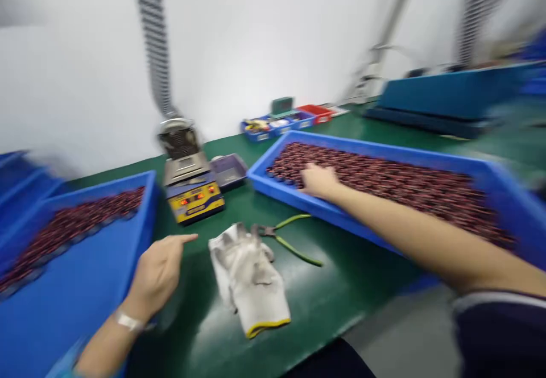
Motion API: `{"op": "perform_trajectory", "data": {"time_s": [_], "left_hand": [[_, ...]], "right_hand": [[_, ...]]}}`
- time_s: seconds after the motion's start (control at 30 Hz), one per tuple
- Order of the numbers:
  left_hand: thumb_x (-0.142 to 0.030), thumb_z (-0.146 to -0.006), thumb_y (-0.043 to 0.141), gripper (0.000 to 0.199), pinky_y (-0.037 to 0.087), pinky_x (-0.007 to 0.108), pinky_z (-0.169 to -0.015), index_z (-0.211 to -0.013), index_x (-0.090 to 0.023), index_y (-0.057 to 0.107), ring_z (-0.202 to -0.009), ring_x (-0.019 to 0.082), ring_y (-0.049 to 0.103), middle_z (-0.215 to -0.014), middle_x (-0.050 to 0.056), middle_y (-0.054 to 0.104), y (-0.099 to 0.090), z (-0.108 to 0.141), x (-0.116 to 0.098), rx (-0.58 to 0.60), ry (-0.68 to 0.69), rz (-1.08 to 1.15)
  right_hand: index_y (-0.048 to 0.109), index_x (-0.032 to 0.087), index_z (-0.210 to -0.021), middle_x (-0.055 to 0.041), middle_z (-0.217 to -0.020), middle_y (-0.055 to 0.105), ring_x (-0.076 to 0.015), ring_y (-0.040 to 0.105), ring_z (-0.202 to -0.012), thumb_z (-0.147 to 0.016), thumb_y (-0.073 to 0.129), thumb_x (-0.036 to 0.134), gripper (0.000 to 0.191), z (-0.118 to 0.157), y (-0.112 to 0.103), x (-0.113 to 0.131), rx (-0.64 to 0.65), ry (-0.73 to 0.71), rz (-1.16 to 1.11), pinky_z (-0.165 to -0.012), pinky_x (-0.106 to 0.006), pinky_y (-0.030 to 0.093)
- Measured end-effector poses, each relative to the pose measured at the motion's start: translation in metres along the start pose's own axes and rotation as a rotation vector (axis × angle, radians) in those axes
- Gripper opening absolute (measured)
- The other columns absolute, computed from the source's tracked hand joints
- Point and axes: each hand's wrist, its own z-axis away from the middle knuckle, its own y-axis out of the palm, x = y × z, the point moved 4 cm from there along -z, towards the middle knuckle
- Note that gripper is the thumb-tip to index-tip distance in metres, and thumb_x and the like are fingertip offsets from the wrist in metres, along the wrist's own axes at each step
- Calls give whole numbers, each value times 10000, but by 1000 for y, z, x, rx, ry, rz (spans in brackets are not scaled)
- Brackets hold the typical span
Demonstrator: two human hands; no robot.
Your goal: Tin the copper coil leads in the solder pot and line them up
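Right hand (319,182), centre right, among small dark-red parts (409,190) in long blue plastic tray (384,149), hold untellable, best kept light; left hand (157,273), lower left, part-open, seemingly empty.

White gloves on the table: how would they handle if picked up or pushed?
Probably floppy: the gloves lie crumpled and creased. Likely light for their size, as they look like plain cloth. Pushed, they may bunch up or slide, since the green table looks smooth and shiny.

The parts (396,178) by the right hand (319,181) blur.
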Motion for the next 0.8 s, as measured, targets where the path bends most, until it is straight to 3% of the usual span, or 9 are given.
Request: {"op": "perform_trajectory", "data": {"time_s": [0.1,0.17,0.23,0.27,0.33,0.4,0.47,0.63,0.8], "left_hand": [[-459,-909,240,600,445,249,-693,-462,-143,487,-662,149,591,-486,58,470,-21,-10,29,-7,-318,51],[-512,-909,251,606,434,249,-654,-535,-128,534,-589,133,560,-546,60,539,-45,-10,69,-138,-494,-52],[-507,-909,286,554,438,257,-678,-667,-104,578,-621,145,571,-594,69,567,-72,1,113,-287,-673,-168],[-477,-899,346,487,442,271,-723,-765,-82,597,-697,161,588,-675,87,599,-84,9,135,-362,-764,-231],[-398,-864,460,408,444,320,-792,-1017,-39,577,-856,203,595,-862,130,630,-103,27,173,-455,-931,-330],[-339,-836,526,466,434,380,-849,-1195,-43,506,-980,233,571,-988,151,617,-114,42,204,-464,-1044,-395],[-315,-821,560,511,422,418,-884,-1261,-69,474,-1055,248,542,-1082,165,588,-121,51,227,-426,-1107,-443],[-289,-844,544,364,422,435,-898,-1150,-91,564,-1080,244,528,-1118,154,568,-134,54,253,-335,-1211,-532],[-262,-842,529,287,435,422,-862,-1050,-81,608,-1041,239,544,-1068,151,586,-138,48,251,-298,-1237,-584]], "right_hand": [[638,137,-773,-204,-951,571,-355,569,-848,-595,705,383,311,-12,4,-15,-10,-21,45,-698,-544,389],[556,229,-680,-148,-896,588,-310,575,-806,-646,552,598,371,-19,0,-14,-187,-74,69,-594,-440,365],[479,235,-765,-166,-899,579,-337,578,-797,-684,317,742,538,-6,-13,5,-476,-256,-20,-552,-427,327],[451,255,-866,-189,-961,571,-333,573,-826,-764,245,698,499,8,-19,18,-623,-366,-102,-577,-442,344],[415,264,-921,-165,-895,571,-257,583,-766,-838,341,507,267,44,-25,51,-731,-724,-292,-649,-428,421],[446,287,-943,-139,-878,589,-216,595,-746,-820,447,431,189,77,-22,82,-738,-975,-324,-635,-376,472],[470,268,-983,-134,-933,595,-202,605,-798,-814,499,377,203,98,-11,102,-677,-1090,-296,-664,-350,511],[498,188,-1005,-118,-1001,584,-172,605,-859,-847,489,314,202,109,12,107,-595,-1156,-315,-698,-321,537],[513,193,-989,-107,-983,595,-164,612,-841,-860,477,309,177,112,14,101,-573,-1137,-334,-683,-306,543]]}}
